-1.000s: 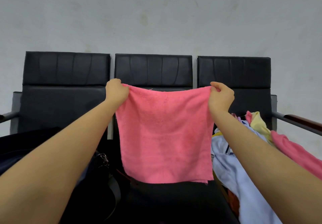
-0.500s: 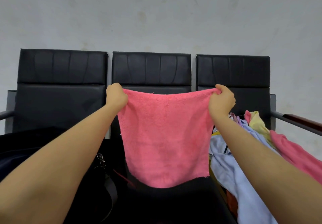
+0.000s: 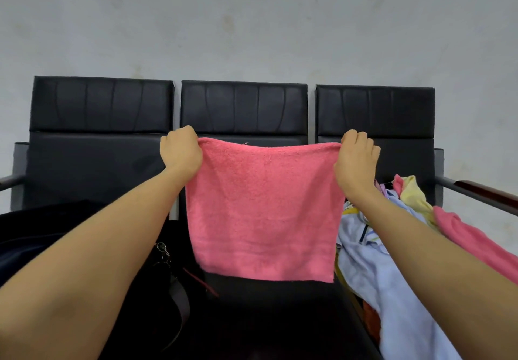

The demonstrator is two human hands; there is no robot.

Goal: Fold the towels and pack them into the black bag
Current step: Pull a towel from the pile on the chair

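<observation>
Left hand [image 3: 180, 151]: fingers curled, upper left corner of pink towel [image 3: 263, 211] gripped. Right hand [image 3: 356, 160]: upper right corner pinched likewise. Towel held spread and hanging before the middle chair [image 3: 244, 107]; lower edge free above the seat. Black bag [image 3: 157, 289], apparently open, lower left. Heaped laundry [image 3: 372, 253] close at right.

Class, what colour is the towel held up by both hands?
Pink, plain with no pattern: the towel shows best in the head view.

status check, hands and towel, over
Left hand and right hand grip pink towel top corners. Towel hangs unfolded. Bag at left, nothing blocking.
</observation>
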